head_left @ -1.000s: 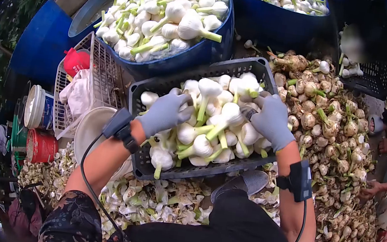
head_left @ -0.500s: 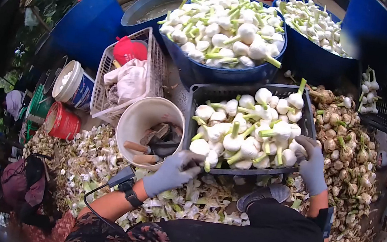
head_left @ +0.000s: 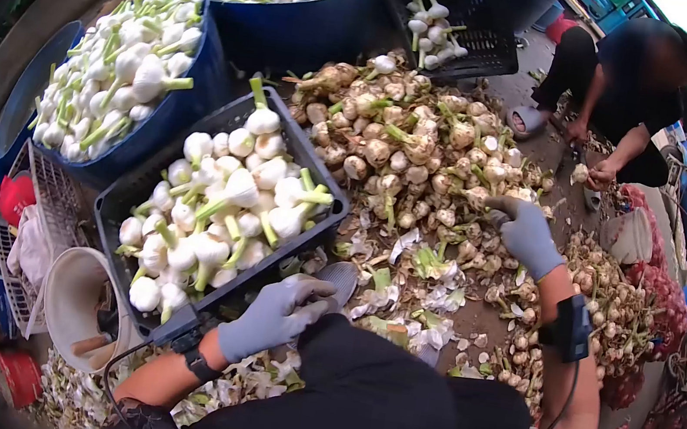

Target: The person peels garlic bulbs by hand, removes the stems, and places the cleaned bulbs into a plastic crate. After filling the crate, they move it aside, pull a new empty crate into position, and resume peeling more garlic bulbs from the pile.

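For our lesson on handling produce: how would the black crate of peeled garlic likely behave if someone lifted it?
The crate is heaped above its rim, so it is probably heavy. The top garlic bulbs sit loose and round, so tilting would likely spill them. Its mesh walls look rigid, though may flex slightly.

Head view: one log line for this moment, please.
left hand: on knee, by black crate of peeled garlic | right hand: reaching into unpeeled garlic pile, grasp unclear | another person: crouched beyond pile
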`<state>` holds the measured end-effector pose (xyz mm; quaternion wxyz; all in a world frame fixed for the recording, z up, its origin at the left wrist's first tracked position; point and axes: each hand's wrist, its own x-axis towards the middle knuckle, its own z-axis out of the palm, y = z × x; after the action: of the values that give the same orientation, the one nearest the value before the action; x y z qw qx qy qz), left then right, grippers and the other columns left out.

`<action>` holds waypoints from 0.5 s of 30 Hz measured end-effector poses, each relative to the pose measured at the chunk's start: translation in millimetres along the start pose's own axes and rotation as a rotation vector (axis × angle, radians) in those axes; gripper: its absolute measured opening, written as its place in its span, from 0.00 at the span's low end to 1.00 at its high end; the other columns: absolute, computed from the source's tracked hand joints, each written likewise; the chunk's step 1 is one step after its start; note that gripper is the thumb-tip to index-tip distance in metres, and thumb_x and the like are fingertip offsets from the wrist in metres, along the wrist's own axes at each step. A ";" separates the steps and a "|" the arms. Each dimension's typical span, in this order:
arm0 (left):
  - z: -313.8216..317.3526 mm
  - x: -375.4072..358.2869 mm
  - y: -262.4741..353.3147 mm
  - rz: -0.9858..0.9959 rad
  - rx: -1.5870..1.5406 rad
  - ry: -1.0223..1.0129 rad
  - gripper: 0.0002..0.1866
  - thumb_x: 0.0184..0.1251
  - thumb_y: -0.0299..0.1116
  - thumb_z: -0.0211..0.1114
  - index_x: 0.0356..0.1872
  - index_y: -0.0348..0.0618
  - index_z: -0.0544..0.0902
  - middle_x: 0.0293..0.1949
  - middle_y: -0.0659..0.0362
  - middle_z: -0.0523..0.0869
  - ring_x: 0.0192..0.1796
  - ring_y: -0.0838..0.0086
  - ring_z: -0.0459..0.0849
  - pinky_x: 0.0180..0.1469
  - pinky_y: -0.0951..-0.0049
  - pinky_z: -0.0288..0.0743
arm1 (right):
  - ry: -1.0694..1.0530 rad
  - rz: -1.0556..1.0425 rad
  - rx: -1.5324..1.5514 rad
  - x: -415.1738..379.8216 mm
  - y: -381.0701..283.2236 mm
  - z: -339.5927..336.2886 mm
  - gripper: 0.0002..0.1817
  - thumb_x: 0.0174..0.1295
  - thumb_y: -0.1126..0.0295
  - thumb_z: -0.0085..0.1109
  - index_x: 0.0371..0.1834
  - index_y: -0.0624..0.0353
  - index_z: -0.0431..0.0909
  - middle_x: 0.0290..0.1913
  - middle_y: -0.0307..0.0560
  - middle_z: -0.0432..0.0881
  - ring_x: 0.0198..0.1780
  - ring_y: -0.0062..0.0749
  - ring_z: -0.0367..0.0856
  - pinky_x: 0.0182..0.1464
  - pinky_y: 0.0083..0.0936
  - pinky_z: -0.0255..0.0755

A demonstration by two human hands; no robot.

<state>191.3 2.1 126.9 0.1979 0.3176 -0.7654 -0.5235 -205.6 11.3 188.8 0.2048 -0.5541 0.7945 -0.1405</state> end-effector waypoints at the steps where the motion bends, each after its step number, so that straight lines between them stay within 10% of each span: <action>1: 9.8 18.9 -3.5 -0.002 -0.008 -0.015 0.14 0.68 0.34 0.61 0.52 0.41 0.81 0.43 0.48 0.84 0.45 0.59 0.84 0.49 0.67 0.76 | 0.068 -0.063 0.012 10.6 -0.1 16.8 0.12 0.62 0.69 0.57 0.47 0.54 0.85 0.41 0.54 0.86 0.44 0.44 0.85 0.49 0.33 0.76; 5: 25.5 88.5 -5.1 -0.041 0.009 -0.119 0.14 0.70 0.31 0.59 0.54 0.39 0.81 0.46 0.52 0.84 0.48 0.67 0.82 0.53 0.71 0.74 | 0.258 -0.305 -0.213 99.3 -14.5 91.2 0.21 0.61 0.65 0.58 0.59 0.44 0.77 0.52 0.51 0.81 0.52 0.47 0.79 0.52 0.41 0.75; 11: 38.1 147.6 -19.6 -0.175 -0.133 0.048 0.25 0.64 0.32 0.66 0.61 0.34 0.73 0.52 0.47 0.80 0.55 0.63 0.80 0.60 0.67 0.71 | 0.147 -0.095 -0.241 165.3 -17.3 147.2 0.35 0.52 0.68 0.66 0.67 0.42 0.69 0.58 0.55 0.74 0.54 0.50 0.76 0.55 0.41 0.73; 15: 71.3 173.6 -23.1 0.237 0.294 0.262 0.51 0.51 0.37 0.76 0.73 0.35 0.54 0.66 0.37 0.65 0.67 0.45 0.67 0.69 0.57 0.62 | 0.121 -0.057 0.917 69.5 -36.4 110.0 0.29 0.61 0.72 0.62 0.67 0.60 0.67 0.61 0.50 0.74 0.57 0.33 0.75 0.58 0.30 0.71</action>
<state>27.5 -75.9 73.8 0.3074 0.3163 -0.8331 -0.3339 -143.7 -66.1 97.0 0.3780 -0.4186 0.6453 -0.5153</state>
